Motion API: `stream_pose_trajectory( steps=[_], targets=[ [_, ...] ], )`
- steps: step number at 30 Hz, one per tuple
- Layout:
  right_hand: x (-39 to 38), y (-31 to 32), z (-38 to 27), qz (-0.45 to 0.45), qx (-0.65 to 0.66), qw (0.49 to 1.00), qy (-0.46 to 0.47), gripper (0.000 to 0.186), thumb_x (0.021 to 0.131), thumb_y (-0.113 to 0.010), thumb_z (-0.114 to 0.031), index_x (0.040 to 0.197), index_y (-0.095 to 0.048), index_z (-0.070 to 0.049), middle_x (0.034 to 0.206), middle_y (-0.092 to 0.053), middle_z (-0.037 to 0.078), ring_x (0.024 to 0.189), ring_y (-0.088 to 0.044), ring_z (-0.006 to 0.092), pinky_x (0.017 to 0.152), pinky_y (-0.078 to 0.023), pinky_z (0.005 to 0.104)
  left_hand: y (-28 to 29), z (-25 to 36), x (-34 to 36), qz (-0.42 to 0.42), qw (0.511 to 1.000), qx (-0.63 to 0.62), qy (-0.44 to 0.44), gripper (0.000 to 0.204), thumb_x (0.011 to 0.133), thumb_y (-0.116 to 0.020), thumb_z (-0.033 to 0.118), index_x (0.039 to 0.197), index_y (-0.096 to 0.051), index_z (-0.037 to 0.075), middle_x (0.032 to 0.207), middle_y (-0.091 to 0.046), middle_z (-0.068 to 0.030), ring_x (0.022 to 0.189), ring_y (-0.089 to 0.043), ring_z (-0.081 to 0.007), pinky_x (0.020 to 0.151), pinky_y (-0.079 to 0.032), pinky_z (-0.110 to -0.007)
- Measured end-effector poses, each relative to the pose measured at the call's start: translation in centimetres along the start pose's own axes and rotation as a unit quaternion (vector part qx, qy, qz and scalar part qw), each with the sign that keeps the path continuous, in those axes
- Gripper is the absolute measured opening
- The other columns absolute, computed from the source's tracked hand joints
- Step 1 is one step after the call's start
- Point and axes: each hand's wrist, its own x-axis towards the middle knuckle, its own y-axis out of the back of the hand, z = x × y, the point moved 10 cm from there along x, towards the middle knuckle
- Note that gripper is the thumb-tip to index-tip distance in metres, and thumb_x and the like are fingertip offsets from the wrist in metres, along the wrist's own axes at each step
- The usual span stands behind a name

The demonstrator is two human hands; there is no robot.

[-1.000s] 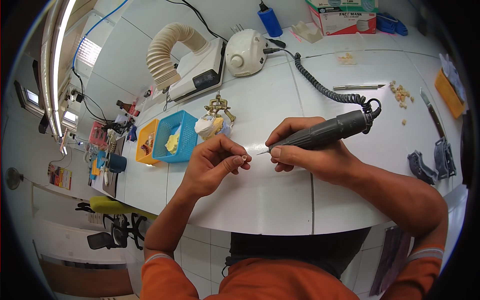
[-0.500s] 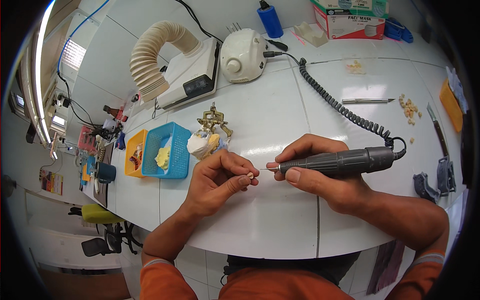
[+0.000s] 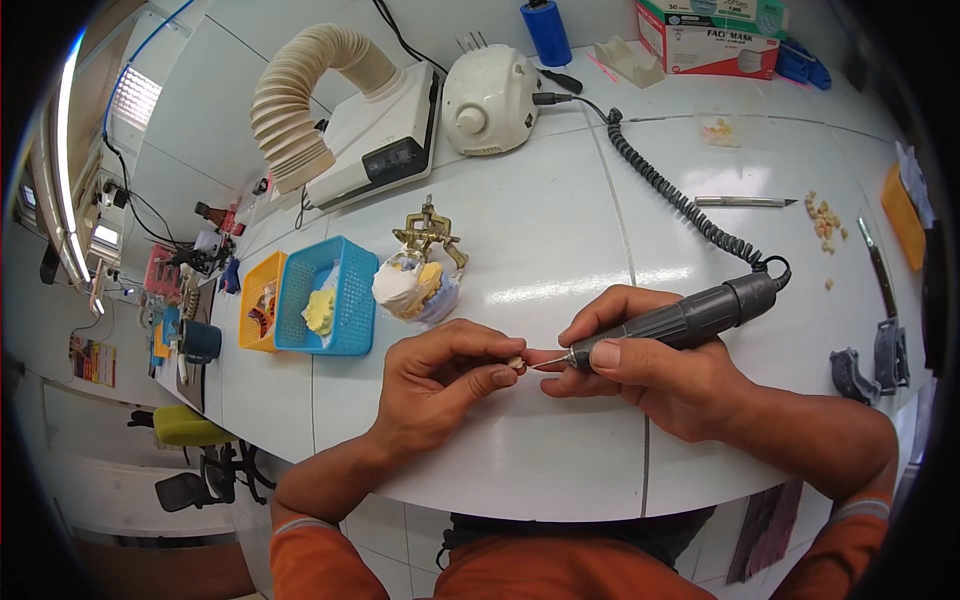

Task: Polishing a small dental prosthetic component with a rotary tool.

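My left hand (image 3: pixel 438 385) pinches a small pale tooth-like piece (image 3: pixel 515 362) between thumb and fingertips. My right hand (image 3: pixel 680 385) is wrapped round a dark grey rotary handpiece (image 3: pixel 705 313), whose thin bur (image 3: pixel 545 362) reaches to the piece, apparently against it. A coiled cord (image 3: pixel 670 185) links the handpiece to a white control unit (image 3: pixel 490 100). Beyond my left hand stands a brass articulator (image 3: pixel 428 228) with white and yellow dental casts (image 3: pixel 400 285).
Blue (image 3: pixel 355 290) and yellow (image 3: pixel 255 320) baskets sit left. A dust collector with hose (image 3: pixel 280 120) stands behind. At right are a blade tool (image 3: pixel 745 201), several small pale pieces (image 3: pixel 823 215), a knife (image 3: pixel 876 265), grey trays (image 3: pixel 890 355) and an orange container (image 3: pixel 905 215). Boxes (image 3: pixel 710 55) stand at back.
Both hands have shifted right and lower in the picture. The bur has come closer to the small piece, and the handpiece's rear end has moved right.
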Motion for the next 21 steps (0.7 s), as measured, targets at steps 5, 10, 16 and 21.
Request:
stream_pose_trajectory(
  steps=[5,10,16,21],
  targets=[
    [0.11,-0.37,0.17,-0.013,0.005,1.0,-0.012,0.036,0.1,-0.074,-0.015,0.127,-0.062,0.004,0.115,-0.07,0.016,0.111,-0.072,0.0228,0.104,-0.058,0.0384,0.11,0.44,-0.18,-0.001,0.999,0.039,-0.028,0.028,0.095,-0.073,-0.01,0.121,-0.075,-0.002,0.118,-0.073,-0.015,0.111,-0.073,-0.0214,0.099,-0.06,-0.032],
    [0.13,-0.53,-0.15,-0.021,0.035,0.999,-0.002,0.036,0.1,-0.074,-0.015,0.127,-0.061,0.006,0.115,-0.07,0.017,0.111,-0.072,0.0234,0.106,-0.058,0.0399,-0.04,0.65,0.01,0.008,0.997,0.061,-0.036,0.027,0.095,-0.072,-0.011,0.121,-0.075,-0.002,0.117,-0.074,-0.0151,0.111,-0.073,-0.0219,0.096,-0.061,-0.032],
    [0.31,-0.77,-0.29,-0.027,0.001,1.0,-0.002,0.029,0.1,-0.064,-0.009,0.125,-0.059,0.005,0.119,-0.067,0.019,0.122,-0.07,0.0322,0.112,-0.055,0.0535,0.06,0.22,-0.14,0.01,0.996,0.085,-0.02,0.026,0.094,-0.074,-0.009,0.12,-0.076,-0.002,0.115,-0.076,-0.015,0.107,-0.074,-0.0206,0.094,-0.06,-0.031],
    [0.22,-0.45,-0.17,-0.027,0.023,0.999,0.002,0.035,0.101,-0.072,-0.013,0.127,-0.061,0.008,0.114,-0.073,0.019,0.113,-0.073,0.0239,0.106,-0.059,0.0396,0.03,0.12,-0.11,0.013,0.995,0.095,-0.011,0.024,0.094,-0.077,-0.005,0.117,-0.077,-0.002,0.109,-0.077,-0.0133,0.1,-0.075,-0.0178,0.087,-0.06,-0.03]
  ],
)
